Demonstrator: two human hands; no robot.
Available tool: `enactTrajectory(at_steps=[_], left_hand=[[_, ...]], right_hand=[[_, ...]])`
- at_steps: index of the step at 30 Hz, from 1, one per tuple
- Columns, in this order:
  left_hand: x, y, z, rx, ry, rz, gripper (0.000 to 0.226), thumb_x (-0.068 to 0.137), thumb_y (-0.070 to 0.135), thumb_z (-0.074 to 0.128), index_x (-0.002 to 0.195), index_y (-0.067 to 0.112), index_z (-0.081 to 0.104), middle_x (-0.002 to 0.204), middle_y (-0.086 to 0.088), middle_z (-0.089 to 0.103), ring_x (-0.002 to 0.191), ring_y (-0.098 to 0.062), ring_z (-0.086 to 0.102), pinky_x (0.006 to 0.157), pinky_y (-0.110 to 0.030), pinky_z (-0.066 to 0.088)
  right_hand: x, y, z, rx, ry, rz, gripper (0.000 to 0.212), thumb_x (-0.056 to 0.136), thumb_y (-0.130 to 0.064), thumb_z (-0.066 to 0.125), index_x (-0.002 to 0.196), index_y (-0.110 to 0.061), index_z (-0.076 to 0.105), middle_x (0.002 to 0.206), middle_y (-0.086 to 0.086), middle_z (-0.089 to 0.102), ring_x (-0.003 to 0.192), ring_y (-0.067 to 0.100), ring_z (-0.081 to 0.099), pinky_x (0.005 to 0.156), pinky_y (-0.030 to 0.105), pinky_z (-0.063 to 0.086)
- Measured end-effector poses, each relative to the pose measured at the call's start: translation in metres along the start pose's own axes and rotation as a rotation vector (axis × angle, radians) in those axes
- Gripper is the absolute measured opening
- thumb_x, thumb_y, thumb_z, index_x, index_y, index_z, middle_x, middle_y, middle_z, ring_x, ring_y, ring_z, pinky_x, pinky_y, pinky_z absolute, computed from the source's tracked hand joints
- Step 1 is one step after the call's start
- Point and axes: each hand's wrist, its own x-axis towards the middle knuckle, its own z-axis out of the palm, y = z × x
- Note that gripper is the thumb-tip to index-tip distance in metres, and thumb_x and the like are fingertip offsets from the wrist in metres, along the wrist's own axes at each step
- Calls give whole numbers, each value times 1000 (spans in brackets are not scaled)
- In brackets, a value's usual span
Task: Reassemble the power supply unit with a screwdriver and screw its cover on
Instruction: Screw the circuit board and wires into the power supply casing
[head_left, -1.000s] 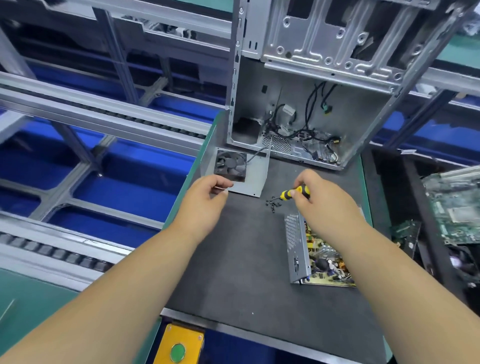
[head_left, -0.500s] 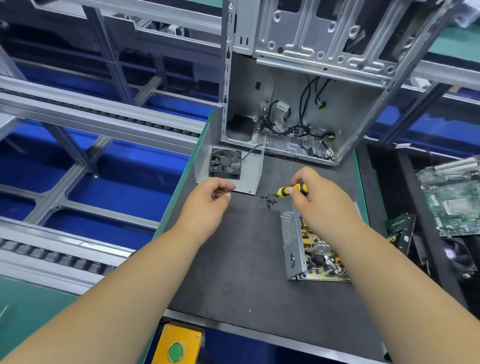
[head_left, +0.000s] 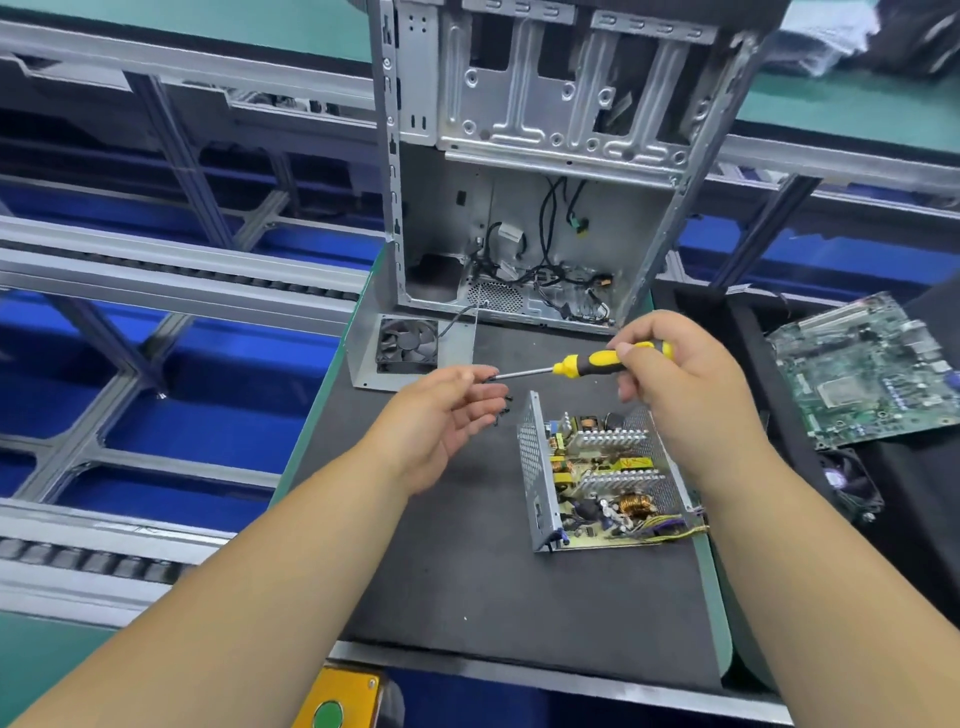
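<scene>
Your right hand (head_left: 680, 374) grips the yellow-handled screwdriver (head_left: 587, 362), its tip meeting your left hand (head_left: 447, 415), whose fingers are relaxed, perhaps steadying a screw, too small to tell. The open power supply unit (head_left: 597, 478) sits on the table (head_left: 467, 571) below; its cover (head_left: 415, 348) lies beyond.

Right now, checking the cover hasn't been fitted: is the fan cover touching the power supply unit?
Apart. The head view shows bare black mat between the fan cover and the power supply unit.
</scene>
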Motion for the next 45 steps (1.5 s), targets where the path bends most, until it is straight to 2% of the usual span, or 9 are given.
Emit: enactTrajectory(at_steps=[4, 7, 11, 17, 22, 27, 36, 41, 45], left_hand=[[-2, -1, 11, 15, -12, -9, 20, 101, 14, 47, 97, 13, 66, 75, 1, 70, 67, -8, 64, 65, -18, 55], [-4, -3, 17, 60, -26, 2, 16, 99, 10, 51, 93, 13, 66, 70, 4, 67, 62, -5, 59, 62, -18, 53], [-7, -5, 23, -29, -45, -14, 16, 96, 4, 52, 91, 11, 66, 74, 2, 68, 62, -5, 61, 62, -18, 54], [-14, -3, 31, -197, -144, 13, 11, 84, 9, 61, 92, 12, 66, 79, 1, 70, 67, -5, 65, 68, -19, 57], [-16, -1, 37, -161, -195, 32, 14, 81, 14, 63, 80, 20, 76, 80, 2, 70, 69, -4, 65, 69, -18, 56], [-18, -1, 39, -154, -226, 43, 16, 82, 14, 63, 81, 21, 78, 82, 2, 71, 71, -4, 65, 70, -19, 56], [-21, -4, 42, 12, -172, 83, 21, 93, 9, 58, 83, 19, 74, 80, 1, 71, 70, -6, 66, 72, -18, 56], [-19, -6, 42, 53, -114, 74, 13, 94, 8, 58, 90, 13, 69, 79, -1, 72, 68, -5, 66, 67, -18, 56], [-17, -11, 43, 121, -76, 83, 10, 95, 7, 58, 93, 9, 67, 78, -1, 71, 69, -6, 65, 66, -17, 55]], right_hand=[[-8, -1, -11, 6, 29, -13, 11, 85, -25, 53, 81, -27, 62, 58, -3, 59, 54, 5, 48, 49, 14, 37], [-14, -1, -17, 19, 37, -16, 12, 86, -22, 53, 80, -26, 62, 57, -4, 58, 49, 3, 45, 45, 11, 34], [-23, -3, -26, 51, 113, -44, 11, 85, -21, 53, 81, -24, 62, 56, -4, 57, 53, 4, 48, 50, 12, 37], [-32, -8, -36, 111, 145, -77, 11, 81, -26, 52, 81, -24, 62, 57, -2, 57, 63, 14, 52, 62, 33, 38], [-37, -11, -41, 90, 141, -107, 10, 82, -25, 52, 82, -25, 62, 57, -2, 57, 60, 12, 52, 60, 31, 38], [-41, -11, -44, 84, 150, -105, 11, 84, -21, 52, 82, -24, 62, 57, -2, 57, 59, 9, 51, 58, 24, 37], [-48, -10, -49, 31, 128, -103, 11, 86, -21, 52, 83, -24, 61, 60, 1, 58, 54, 6, 46, 56, 24, 35], [-51, -12, -50, -5, 52, -98, 11, 81, -21, 50, 84, -25, 59, 68, 16, 54, 47, 8, 36, 44, 20, 30], [-54, -8, -51, -102, 21, -119, 10, 84, -21, 52, 88, -28, 58, 66, 6, 56, 49, 11, 37, 42, 19, 30]])
